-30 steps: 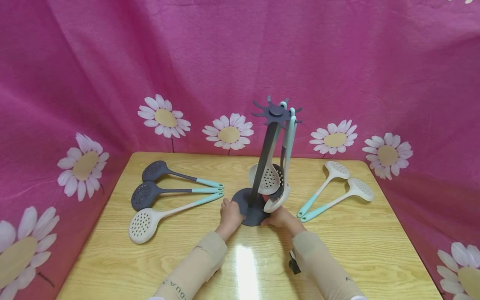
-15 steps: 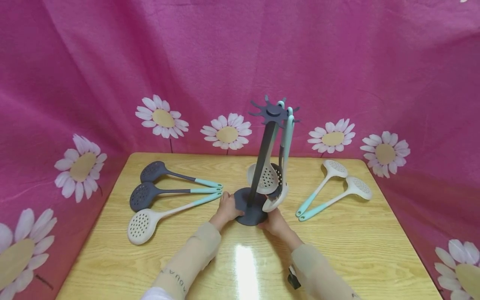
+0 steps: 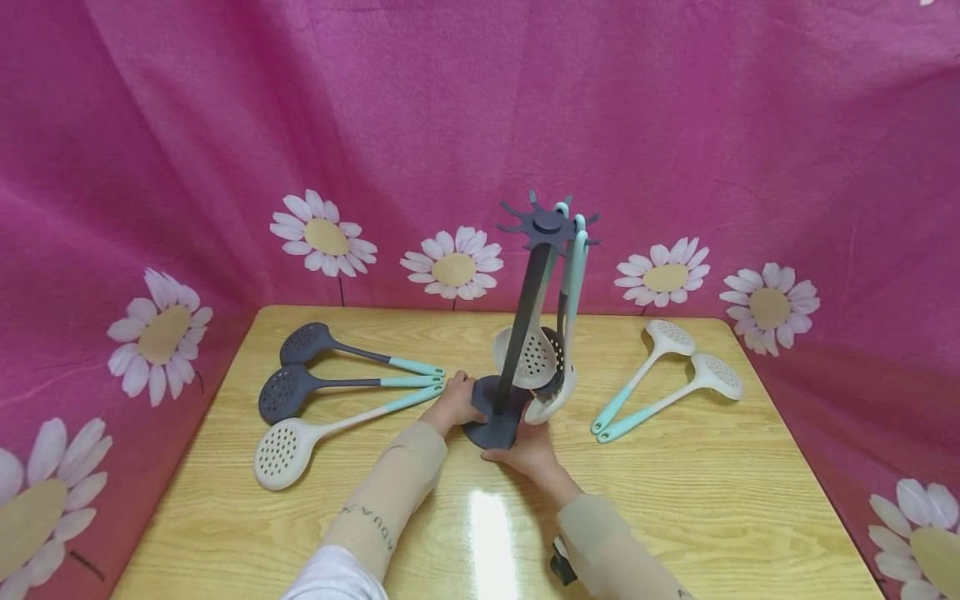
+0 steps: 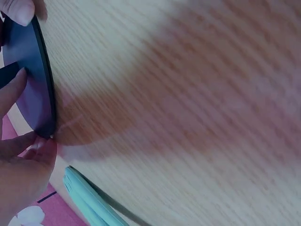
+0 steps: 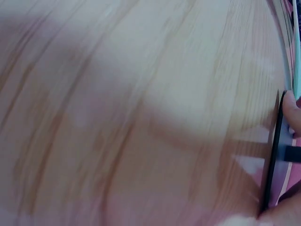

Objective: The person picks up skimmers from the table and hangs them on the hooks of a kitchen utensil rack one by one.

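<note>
Stand (image 3: 520, 333): head view, stood central on table (image 3: 712, 483), left grip (image 3: 454, 402) and right grip (image 3: 528, 454) grasping base (image 3: 491, 429); skimmers (image 3: 535, 360) hung right, likely top-heavy.
Rim (image 4: 51, 89): left wrist view, pinched; probably stiff, smooth.
Hold: right wrist view, opposite rim sides seemed steadiest.

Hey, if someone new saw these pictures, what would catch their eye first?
Probably the bright pink cloth with big white flowers, across the back and both sides. Next, the tall dark stand near the middle of the table, with utensils hanging from its right side and the left hand and right hand on its base. Slotted spoons flank it, three left, two right.
</note>
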A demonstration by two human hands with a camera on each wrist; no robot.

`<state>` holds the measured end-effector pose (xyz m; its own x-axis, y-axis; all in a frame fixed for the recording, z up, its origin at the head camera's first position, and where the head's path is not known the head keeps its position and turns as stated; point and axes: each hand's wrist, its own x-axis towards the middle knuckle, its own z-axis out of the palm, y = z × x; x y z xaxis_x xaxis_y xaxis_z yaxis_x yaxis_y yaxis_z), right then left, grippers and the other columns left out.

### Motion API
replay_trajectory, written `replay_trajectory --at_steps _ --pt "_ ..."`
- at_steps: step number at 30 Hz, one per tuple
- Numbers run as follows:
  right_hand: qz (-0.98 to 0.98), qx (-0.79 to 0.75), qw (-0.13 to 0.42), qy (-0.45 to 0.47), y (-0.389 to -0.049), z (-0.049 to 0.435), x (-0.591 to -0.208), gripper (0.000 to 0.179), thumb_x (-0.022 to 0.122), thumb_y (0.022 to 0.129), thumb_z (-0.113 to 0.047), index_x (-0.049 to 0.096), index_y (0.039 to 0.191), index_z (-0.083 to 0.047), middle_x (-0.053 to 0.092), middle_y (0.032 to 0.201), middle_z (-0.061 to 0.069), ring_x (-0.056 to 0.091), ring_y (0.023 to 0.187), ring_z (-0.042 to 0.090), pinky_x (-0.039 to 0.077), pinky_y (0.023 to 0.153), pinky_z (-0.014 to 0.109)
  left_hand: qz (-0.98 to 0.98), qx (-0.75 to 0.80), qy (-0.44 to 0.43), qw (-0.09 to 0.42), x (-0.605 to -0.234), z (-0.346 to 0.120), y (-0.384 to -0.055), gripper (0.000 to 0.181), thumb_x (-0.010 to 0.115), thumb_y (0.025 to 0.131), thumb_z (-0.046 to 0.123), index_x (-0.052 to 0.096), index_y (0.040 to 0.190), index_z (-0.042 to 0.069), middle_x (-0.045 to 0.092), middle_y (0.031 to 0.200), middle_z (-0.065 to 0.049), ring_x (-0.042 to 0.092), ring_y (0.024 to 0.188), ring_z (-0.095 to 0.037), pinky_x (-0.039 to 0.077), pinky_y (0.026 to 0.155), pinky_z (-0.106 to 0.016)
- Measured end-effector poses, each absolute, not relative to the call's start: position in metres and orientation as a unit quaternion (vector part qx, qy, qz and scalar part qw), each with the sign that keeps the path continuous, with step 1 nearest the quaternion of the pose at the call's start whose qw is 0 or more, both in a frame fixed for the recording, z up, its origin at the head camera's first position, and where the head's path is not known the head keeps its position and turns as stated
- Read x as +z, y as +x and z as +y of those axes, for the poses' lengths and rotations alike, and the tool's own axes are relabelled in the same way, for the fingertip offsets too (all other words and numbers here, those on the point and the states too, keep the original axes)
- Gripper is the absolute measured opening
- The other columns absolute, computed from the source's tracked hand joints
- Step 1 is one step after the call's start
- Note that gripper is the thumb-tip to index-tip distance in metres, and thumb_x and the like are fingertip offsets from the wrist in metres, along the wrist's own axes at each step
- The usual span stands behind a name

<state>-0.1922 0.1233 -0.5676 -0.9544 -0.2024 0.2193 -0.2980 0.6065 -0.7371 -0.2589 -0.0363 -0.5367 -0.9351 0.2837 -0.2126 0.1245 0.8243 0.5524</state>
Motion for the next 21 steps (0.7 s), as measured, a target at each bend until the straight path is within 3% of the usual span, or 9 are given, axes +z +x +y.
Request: replay_trajectory --at_steps 12,21 --pt "-0.925 0.366 0.040 0.095 -0.194 0.118 -0.567 0.118 0.088 0.054 -0.029 0.016 0.137 0.015 0.029 0.139 0.032 0.028 0.128 0.042 0.024 0.104 0.051 0.946 0.279 0.087 0.138 -0.536 -0.033 -0.259 0.072 0.084 0.064 0.017 0.048 0.122 -0.008 0.041 0.117 -0.017 0.041 0.110 -0.033 0.039 0.094 -0.037" --pt "-0.905 0.401 0.009 0.139 -0.206 0.130 -0.564 0.122 0.090 0.048 -0.025 0.017 0.137 0.013 0.029 0.139 0.030 0.031 0.128 0.039 0.028 0.104 0.047 0.950 0.287 0.053 0.111 -0.539 -0.029 -0.249 0.072 0.084 0.063 0.018 0.047 0.117 -0.012 0.038 0.109 -0.018 0.038 0.103 -0.033 0.040 0.091 -0.038"
